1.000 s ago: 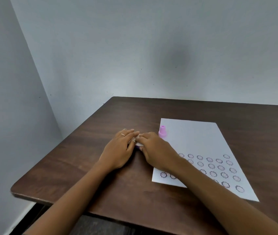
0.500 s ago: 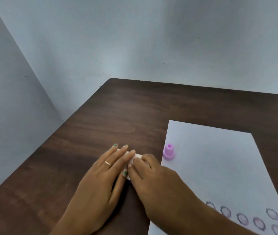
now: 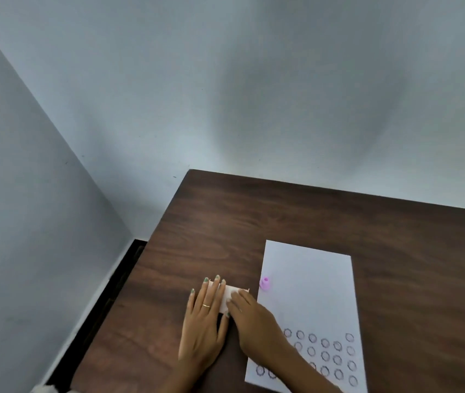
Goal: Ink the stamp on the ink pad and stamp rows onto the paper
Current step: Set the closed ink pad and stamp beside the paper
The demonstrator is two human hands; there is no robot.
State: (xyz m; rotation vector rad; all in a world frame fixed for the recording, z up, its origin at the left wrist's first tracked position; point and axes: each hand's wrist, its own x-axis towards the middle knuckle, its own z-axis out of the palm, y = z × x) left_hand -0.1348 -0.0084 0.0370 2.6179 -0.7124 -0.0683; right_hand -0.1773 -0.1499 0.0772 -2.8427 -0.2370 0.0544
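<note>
A small white ink pad [image 3: 230, 297] lies flat on the dark wooden table [image 3: 254, 217], just left of the white paper [image 3: 310, 287]. My left hand [image 3: 204, 327] rests on the pad's left part with straight fingers. My right hand [image 3: 257, 324] bends its fingers down onto the pad's right part and grips it; most of the pad is hidden under both hands. The pink stamp [image 3: 265, 284] stands upright and alone on the paper's left edge, just right of the pad. Rows of round purple prints [image 3: 325, 353] fill the paper's near part.
The table stands in a corner between two pale walls [image 3: 225, 95]. Its left edge drops to a dark gap by the floor [image 3: 112, 285]. Bare wood runs behind and to the right of the paper.
Both hands have stayed on the ink pad, and the stamp has not moved. My head has tilted, so the table sits lower and smaller in view than half a second ago.
</note>
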